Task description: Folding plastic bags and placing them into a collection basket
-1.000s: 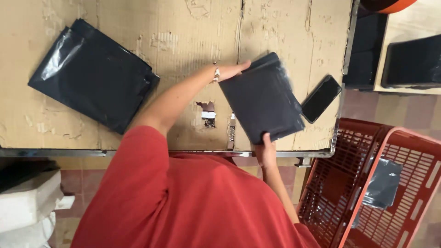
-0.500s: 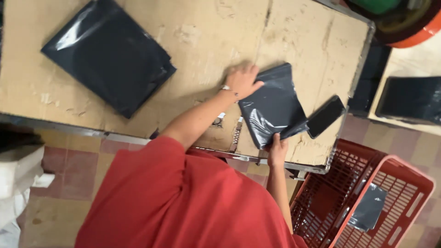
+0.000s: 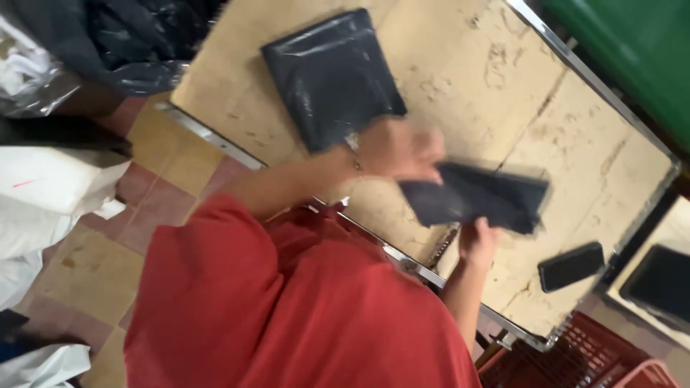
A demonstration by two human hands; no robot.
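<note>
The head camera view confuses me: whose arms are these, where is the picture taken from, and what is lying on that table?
There is no machine here. A person in a red shirt wears a camera on the head, so you look down over the chest at their own two hands. The picture is blurred by motion. The left hand and the right hand both hold a small dark plastic bag above the worn table. On the table lie a larger dark flat bag and a black phone. A red basket stands beside the table at the lower right.
</note>
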